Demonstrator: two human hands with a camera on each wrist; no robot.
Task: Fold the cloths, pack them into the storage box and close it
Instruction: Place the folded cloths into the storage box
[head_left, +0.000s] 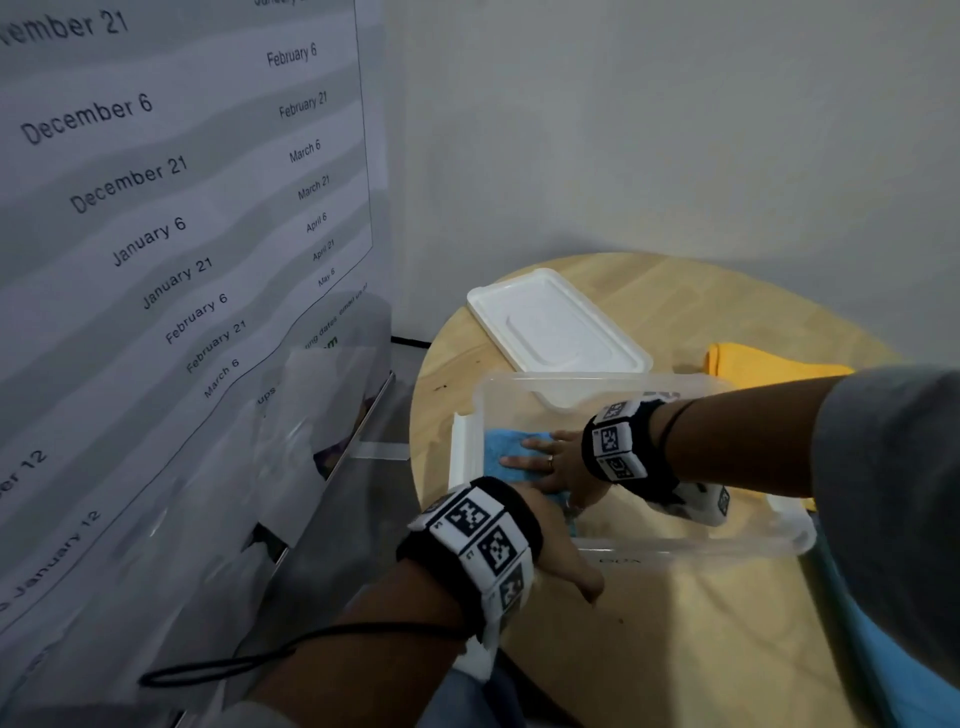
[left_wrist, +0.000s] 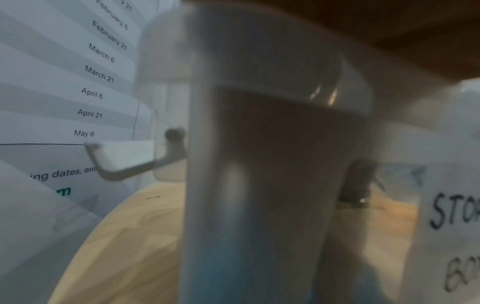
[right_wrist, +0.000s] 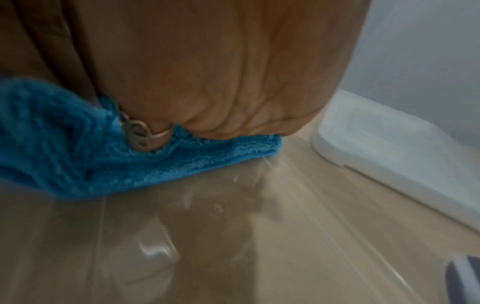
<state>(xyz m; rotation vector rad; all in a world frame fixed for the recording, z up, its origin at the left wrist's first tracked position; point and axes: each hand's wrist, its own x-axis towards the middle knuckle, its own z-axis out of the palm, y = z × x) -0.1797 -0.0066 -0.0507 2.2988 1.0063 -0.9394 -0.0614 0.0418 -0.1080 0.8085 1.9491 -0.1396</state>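
A clear storage box (head_left: 675, 548) stands open on the round wooden table (head_left: 675, 649). A folded blue cloth (head_left: 506, 441) lies in its left end. My right hand (head_left: 545, 460) lies flat on that cloth with straight fingers; the right wrist view shows the palm (right_wrist: 207, 72) pressed into the blue cloth (right_wrist: 78, 144). My left hand (head_left: 550, 535) reaches over the box's near left corner, thumb outside the front wall, fingers inside and mostly hidden. In the left wrist view they show dimly, straight down behind the box wall (left_wrist: 259, 61). The white lid (head_left: 556, 322) lies beyond the box. A yellow cloth (head_left: 769, 364) lies at the far right.
A wall with a printed date poster (head_left: 156, 208) and a clear plastic holder (head_left: 332, 395) stands close on the left of the table. A light blue fabric (head_left: 893, 670) shows at the lower right past the table's edge. The box carries a handwritten label (left_wrist: 454, 226).
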